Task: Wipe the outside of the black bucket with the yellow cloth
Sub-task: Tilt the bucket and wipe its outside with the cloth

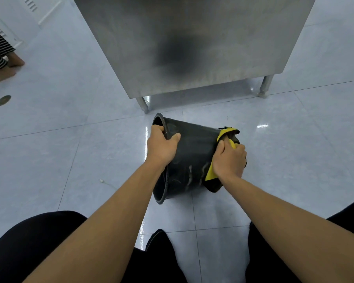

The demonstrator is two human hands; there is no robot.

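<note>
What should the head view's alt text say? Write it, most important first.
A person's left hand grips the rim of a black bucket tipped on its side on a tiled floor, while the right hand presses a yellow cloth against its base end. A steel cabinet stands behind.

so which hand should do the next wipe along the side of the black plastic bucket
Right hand: it already grips the yellow cloth against the black plastic bucket. The left hand grips the rim, steadying it.

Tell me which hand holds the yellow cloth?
The right hand grips the yellow cloth near the black bucket's base; the left hand grips its rim.
</note>
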